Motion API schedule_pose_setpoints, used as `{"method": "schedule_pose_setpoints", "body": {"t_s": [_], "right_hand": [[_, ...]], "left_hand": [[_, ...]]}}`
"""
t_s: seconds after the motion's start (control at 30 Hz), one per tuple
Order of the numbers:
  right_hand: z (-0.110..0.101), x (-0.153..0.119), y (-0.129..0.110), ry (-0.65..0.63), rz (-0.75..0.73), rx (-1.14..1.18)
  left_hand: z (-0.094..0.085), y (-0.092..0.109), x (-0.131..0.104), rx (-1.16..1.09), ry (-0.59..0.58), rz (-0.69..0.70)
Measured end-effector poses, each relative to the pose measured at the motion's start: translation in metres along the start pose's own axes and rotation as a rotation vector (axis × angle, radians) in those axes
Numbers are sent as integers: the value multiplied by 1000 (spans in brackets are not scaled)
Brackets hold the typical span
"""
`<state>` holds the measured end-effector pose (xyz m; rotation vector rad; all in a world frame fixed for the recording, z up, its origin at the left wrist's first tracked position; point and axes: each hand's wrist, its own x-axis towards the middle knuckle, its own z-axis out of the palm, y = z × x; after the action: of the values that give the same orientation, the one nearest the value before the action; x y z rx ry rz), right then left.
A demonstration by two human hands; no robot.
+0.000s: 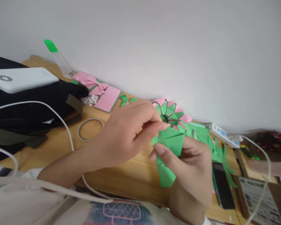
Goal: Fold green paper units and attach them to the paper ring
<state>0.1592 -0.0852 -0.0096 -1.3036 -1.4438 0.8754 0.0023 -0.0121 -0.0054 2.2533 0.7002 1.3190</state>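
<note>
Both hands are near each other above the tabletop point(135, 182), in front of the body. Right hand point(196, 168) pinches a folded green paper piece point(172, 140) between its thumb and the fingers behind; one part of this piece hangs down below the thumb. Left hand point(128, 134) comes from the other side, with its thumb and index finger brought close together at the upper edge of the paper. I cannot tell whether these fingertips grip the paper or only touch it.

Just behind the green piece, a round ornament point(170, 110) of green and pink folded papers lies close to the wall point(154, 47), partly covered by the hands. Beside it, toward the right, there are more green papers point(202, 135), then a white power strip point(221, 134). Nearer to the body, a dark phone point(223, 187) lies beside thin green strips point(229, 170).

On the left side, a pink sheet point(108, 98) lies near pink folded pieces point(91, 82). A pale thin ring point(91, 119) is beside the left forearm. Farther left, a white device point(25, 78) rests on a black bag point(37, 117).
</note>
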Motion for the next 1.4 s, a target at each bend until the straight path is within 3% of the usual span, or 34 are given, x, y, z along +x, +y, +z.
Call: {"method": "schedule_pose_setpoints", "body": {"t_s": [0.2,0.43,0.5,0.6,0.7,1.0,1.3,1.4], "right_hand": [[-2,5,-4,-88,4,-54],[0,6,2,-95,25,-45],[1,7,6,-83,28,-42],[2,10,9,-96,30,-24],[2,13,9,-136,54,35],[-3,14,4,-341,6,145],[-4,13,5,-211,5,87],[-5,13,8,-113,15,44]], "left_hand": [[-7,-7,3,73,105,-11],[-6,-10,5,-50,163,-120],[-5,-10,6,-233,150,-217],[-4,-12,7,-459,39,-343],[-3,-14,7,-438,-15,-385],[-9,-14,6,-422,64,-467],[-3,-15,6,-623,84,-472],[3,-14,-2,-491,93,-373]]}}
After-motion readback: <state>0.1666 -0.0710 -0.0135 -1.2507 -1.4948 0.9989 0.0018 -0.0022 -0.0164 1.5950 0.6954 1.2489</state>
